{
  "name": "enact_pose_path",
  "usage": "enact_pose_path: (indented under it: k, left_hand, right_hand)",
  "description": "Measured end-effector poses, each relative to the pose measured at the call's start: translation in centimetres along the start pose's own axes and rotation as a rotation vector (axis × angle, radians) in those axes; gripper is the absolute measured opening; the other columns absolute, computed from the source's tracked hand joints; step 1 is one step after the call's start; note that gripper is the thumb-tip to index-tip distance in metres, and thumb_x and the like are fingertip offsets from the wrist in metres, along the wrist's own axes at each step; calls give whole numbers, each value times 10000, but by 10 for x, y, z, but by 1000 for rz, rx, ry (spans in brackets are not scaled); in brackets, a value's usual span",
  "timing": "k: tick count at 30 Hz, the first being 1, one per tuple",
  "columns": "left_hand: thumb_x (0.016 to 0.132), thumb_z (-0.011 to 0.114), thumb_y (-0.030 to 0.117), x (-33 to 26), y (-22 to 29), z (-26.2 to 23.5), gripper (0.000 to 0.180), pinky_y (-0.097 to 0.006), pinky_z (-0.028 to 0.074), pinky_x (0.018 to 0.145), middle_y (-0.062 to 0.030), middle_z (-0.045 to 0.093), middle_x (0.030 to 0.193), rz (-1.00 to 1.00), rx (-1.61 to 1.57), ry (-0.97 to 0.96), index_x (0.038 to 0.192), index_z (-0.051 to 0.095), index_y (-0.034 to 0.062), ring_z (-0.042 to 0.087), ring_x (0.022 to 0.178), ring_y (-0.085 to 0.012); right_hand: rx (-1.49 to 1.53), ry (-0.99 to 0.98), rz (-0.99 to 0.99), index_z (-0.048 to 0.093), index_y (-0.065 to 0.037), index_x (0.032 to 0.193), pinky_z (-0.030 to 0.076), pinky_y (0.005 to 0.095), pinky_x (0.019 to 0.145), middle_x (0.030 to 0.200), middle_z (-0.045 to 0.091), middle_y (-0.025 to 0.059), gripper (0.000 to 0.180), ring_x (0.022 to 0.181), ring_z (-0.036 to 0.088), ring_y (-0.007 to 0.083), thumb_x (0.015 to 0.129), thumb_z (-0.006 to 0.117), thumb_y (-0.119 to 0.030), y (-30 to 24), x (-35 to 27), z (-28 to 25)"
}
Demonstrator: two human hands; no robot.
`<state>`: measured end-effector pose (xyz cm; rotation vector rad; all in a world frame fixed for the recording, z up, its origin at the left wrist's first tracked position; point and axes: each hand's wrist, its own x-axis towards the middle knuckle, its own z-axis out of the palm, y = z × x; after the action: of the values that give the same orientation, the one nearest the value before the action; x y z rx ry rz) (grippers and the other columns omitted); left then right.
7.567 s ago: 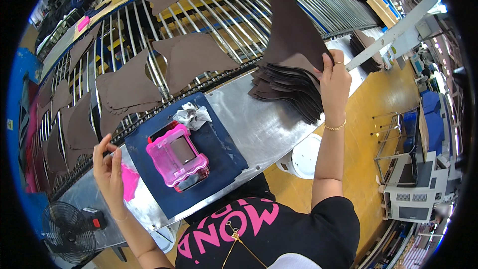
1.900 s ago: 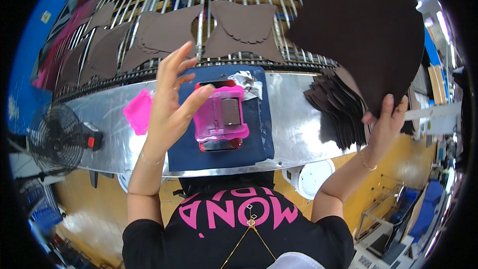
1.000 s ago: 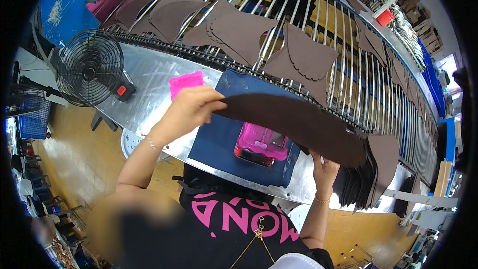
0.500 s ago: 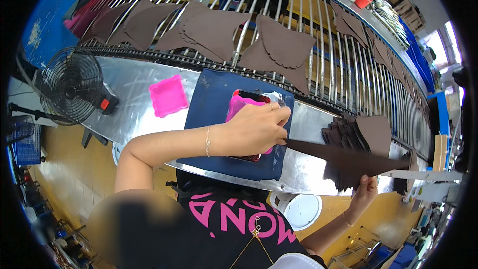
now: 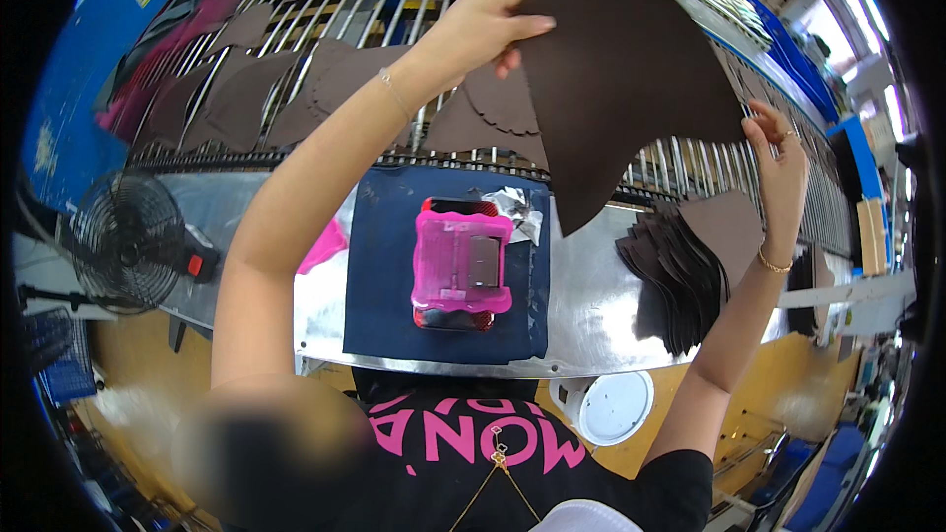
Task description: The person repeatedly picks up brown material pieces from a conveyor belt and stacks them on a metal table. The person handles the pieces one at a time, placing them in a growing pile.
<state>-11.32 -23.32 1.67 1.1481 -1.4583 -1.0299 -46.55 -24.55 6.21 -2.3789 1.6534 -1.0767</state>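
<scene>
A dark brown curved sheet piece [image 5: 621, 69], scalloped along its far edge, hangs stretched between my two hands above the roller rack. My left hand [image 5: 493, 25] pinches its left edge, fingers closed. My right hand [image 5: 778, 143] grips its right corner between thumb and fingers. Under the piece, to the right on the metal table, lies a fanned stack of brown pieces [image 5: 690, 256]. Nearer the middle, a pink plastic tray [image 5: 443, 266] rests over a red and black object [image 5: 455, 319] on a dark blue mat [image 5: 384, 236].
More brown pieces [image 5: 241, 103] lie on the metal rods of the rack [image 5: 414, 0] along the far side. A black fan [image 5: 128, 241] stands at the left end of the table. A second pink item [image 5: 323, 251] is partly hidden by my left arm. A white bucket [image 5: 616, 409] stands below.
Both hands have lifted the brown piece up and away from the table, over the rack. My left hand has left the area above the pink tray, uncovering it.
</scene>
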Motion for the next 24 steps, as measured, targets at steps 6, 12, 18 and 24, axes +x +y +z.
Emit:
enact_pose_path:
  k: [6,12,18,24]
  left_hand:
    - [929,521,51,18,-122,10,481,-262,551,493,-149,520,1047,-346,-530,162,1347,293,-18,603,616,-169]
    - [935,508,36,44,-201,39,312,-271,548,523,-87,522,975,-447,-506,215,1225,402,79,596,620,-169]
    - [930,406,-38,52,-235,44,382,-295,568,562,-132,492,1151,-543,-455,263,1294,344,62,618,692,-221]
    - [919,370,-74,52,-241,34,554,-340,590,588,-220,476,1170,-698,-394,259,1409,130,24,653,718,-298]
  right_hand:
    - [19,116,144,663,-49,1090,469,294,841,989,681,88,251,915,625,161,874,645,-176,63,-56,-21]
    - [-199,114,565,654,-7,1065,466,311,834,974,679,99,283,897,621,184,887,622,-224,121,-166,-54]
    - [-462,161,735,639,-40,1128,472,331,773,987,657,108,353,854,603,195,877,638,-289,147,-221,-54]
    - [-456,54,829,603,-6,1176,465,375,834,1062,640,176,500,947,603,291,903,574,-424,162,-219,-38]
